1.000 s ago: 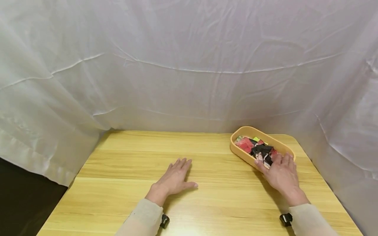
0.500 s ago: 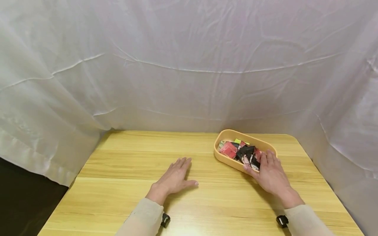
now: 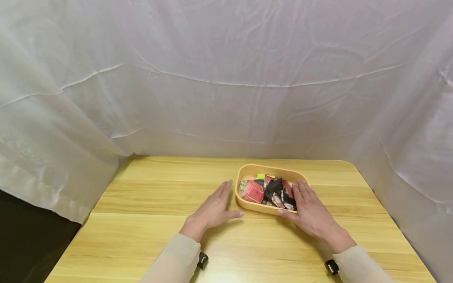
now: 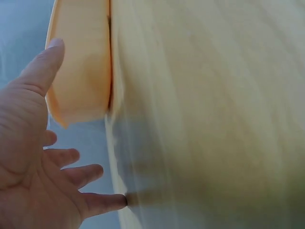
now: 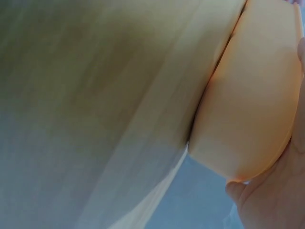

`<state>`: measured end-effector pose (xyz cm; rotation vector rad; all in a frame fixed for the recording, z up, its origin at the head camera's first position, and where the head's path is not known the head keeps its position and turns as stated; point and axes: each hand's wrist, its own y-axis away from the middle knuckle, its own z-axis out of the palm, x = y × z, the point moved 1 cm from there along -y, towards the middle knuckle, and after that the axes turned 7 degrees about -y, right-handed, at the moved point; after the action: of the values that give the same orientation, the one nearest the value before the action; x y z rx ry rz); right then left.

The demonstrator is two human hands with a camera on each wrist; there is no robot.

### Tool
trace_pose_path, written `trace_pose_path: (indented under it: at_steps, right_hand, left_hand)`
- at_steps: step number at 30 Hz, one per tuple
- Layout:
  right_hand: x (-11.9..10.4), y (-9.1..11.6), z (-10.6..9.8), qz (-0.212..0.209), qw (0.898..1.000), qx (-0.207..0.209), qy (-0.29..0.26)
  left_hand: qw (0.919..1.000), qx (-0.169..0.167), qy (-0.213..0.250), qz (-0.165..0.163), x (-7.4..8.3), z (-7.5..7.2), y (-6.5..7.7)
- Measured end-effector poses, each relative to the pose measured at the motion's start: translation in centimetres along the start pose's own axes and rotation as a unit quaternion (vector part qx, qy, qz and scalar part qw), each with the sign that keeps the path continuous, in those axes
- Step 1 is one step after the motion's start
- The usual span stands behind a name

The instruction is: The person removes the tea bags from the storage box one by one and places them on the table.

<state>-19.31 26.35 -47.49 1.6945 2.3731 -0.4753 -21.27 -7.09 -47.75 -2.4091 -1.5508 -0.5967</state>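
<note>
Head view, and there it was: the orange tray [image 3: 258, 208] sat on the desk [image 3: 159, 236], with small packets [image 3: 274, 188] heaped inside it! My right grip [image 3: 313, 214] lay spread wide at the tray's right end, thumb by the near rim, nothing clenched. My left grip [image 3: 212, 210] was wide too, just beside the tray's left end; whether it touched, I could not tell. I judged the tray light, its walls stiff, smooth enough to slip from one careless palm. The packets looked soft and loose. Best hold? Both rounded ends at once, palms pressing evenly.
</note>
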Motion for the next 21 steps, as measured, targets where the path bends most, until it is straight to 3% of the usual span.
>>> trace_pose_path:
  at_steps: [7,14,21]
  right_hand:
    - [-0.7,0.3,0.2,-0.012,1.0,-0.011,-0.025]
    - [-1.1,0.5,0.0,0.031,0.997,-0.019,-0.072]
    - [-1.6,0.4,0.0,0.046,0.996,-0.025,-0.072]
  left_hand:
    - [0.9999,0.001,-0.01,0.009,1.0,0.0,0.2]
    - [0.9997,0.002,-0.025,0.004,1.4,-0.1,0.5]
    - [0.9996,0.006,-0.027,0.002,1.2,-0.1,0.8]
